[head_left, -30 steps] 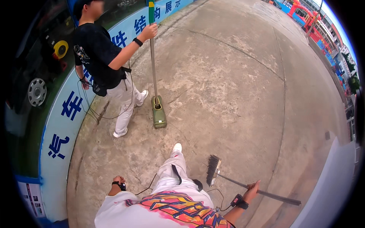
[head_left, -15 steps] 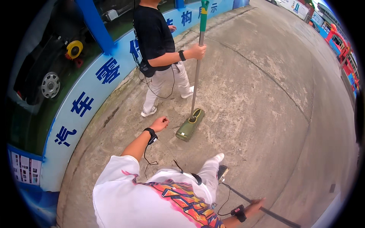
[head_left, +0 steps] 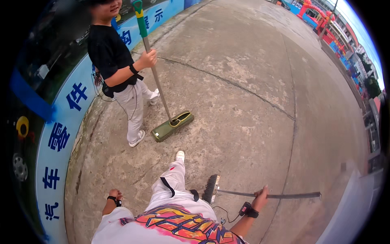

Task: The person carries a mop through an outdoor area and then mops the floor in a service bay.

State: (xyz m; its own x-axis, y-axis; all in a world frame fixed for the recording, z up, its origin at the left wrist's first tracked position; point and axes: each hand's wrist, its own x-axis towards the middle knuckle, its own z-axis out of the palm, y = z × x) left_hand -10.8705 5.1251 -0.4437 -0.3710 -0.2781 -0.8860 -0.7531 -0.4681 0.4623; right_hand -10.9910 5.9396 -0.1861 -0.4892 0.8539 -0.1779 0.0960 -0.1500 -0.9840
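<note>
My right hand [head_left: 261,197] is closed round the dark handle of a push broom [head_left: 295,195], which lies slantwise across my right side with its bristled head [head_left: 211,188] beside my right leg. My left hand [head_left: 114,194] hangs low at my left side, fingers loosely curled, with nothing visible in it. Ahead to the left, another person [head_left: 111,57] in a black top and pale trousers grips a long metal pole [head_left: 159,85] with a green handle; its wide olive-green head [head_left: 168,130] rests on the concrete.
A light-blue lettered wall panel [head_left: 59,158] curves along my left below dark glazing with vehicle parts behind it. Cracked concrete [head_left: 235,101] stretches ahead and right. A red inflatable arch [head_left: 308,12] and buildings stand far off at the upper right.
My left hand swung forward half a second ago and is now back low at my side. The co-worker has turned toward me, and the green head now lies at a different angle.
</note>
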